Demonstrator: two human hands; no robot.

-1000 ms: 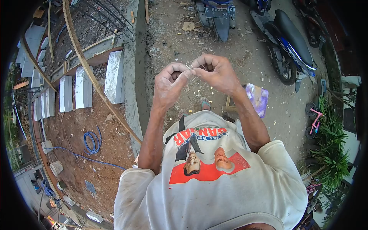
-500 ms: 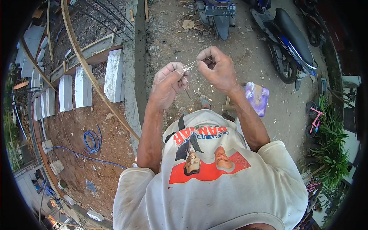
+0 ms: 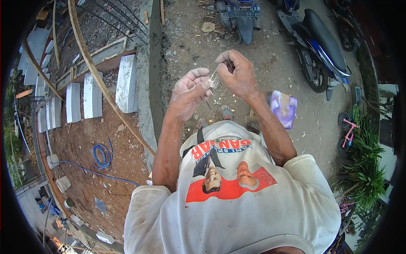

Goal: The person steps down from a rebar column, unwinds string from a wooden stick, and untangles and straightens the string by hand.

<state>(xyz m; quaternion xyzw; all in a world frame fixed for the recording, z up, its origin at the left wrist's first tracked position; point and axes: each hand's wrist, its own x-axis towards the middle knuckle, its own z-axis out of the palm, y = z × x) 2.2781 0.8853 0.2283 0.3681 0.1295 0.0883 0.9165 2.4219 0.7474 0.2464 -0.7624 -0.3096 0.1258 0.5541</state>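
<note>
A tangle of thin whitish string (image 3: 214, 80) stretches between my two hands in front of my chest. My left hand (image 3: 188, 95) pinches the looped bundle between thumb and fingers. A thin dark rod-like end (image 3: 207, 104) pokes out below those fingers; the rest of it is hidden. On the other side, my right hand (image 3: 240, 75) is closed, with thumb and forefinger pinching a strand that runs to the bundle. Beneath both hands lies dirt ground, with a sandalled foot (image 3: 227, 113) showing below.
A purple package (image 3: 283, 109) lies on the ground at right. Motorbikes stand ahead, one with a black seat (image 3: 323, 38). On the left, a concrete ledge (image 3: 148, 84) borders a dirt plot with white blocks (image 3: 126, 84), a long wooden pole (image 3: 95, 72) and a coiled blue hose (image 3: 101, 155).
The string between my hands has gathered into tighter loops by the left fingers. My right hand has shifted slightly left and up, and my left hand slightly right.
</note>
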